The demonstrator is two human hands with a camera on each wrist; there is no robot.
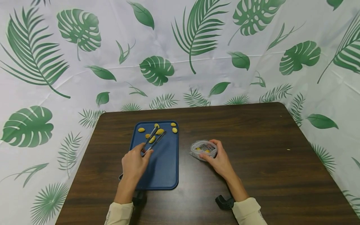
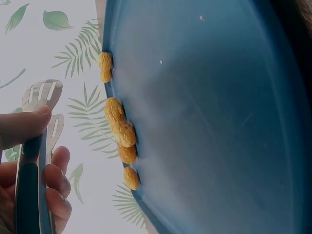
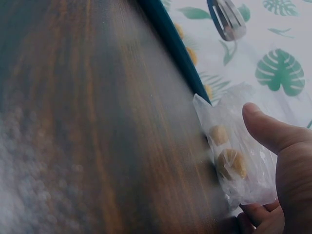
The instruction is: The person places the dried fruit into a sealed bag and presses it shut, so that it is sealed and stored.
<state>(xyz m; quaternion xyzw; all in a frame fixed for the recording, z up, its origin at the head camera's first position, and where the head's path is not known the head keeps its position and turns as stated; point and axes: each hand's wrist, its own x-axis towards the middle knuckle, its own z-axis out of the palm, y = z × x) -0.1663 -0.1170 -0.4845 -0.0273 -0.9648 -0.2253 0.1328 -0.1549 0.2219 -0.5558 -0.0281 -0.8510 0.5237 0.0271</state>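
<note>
My left hand [image 1: 134,164] grips a pair of metal tongs [image 1: 150,139] with slotted tips and dark handle grips. Its two arms are spread apart above the blue tray [image 1: 157,175], tips over the wrinkled yellow-brown oval pieces [image 1: 152,139]. Several of these pieces are scattered over the tray's far half, and in the left wrist view nothing sits between the tips. To the right of the tray, my right hand [image 1: 220,159] holds a clear plastic bag [image 1: 194,153] by its side, thumb at the near rim. The bag's mouth is open upward, with yellow pieces [image 3: 231,164] inside.
The tray stands on a dark wooden table [image 1: 253,131], left of the bag. A tiny pale flake [image 1: 288,149] lies farther right on the wood. Behind the table hangs a white cloth [image 1: 168,37] with green leaf prints.
</note>
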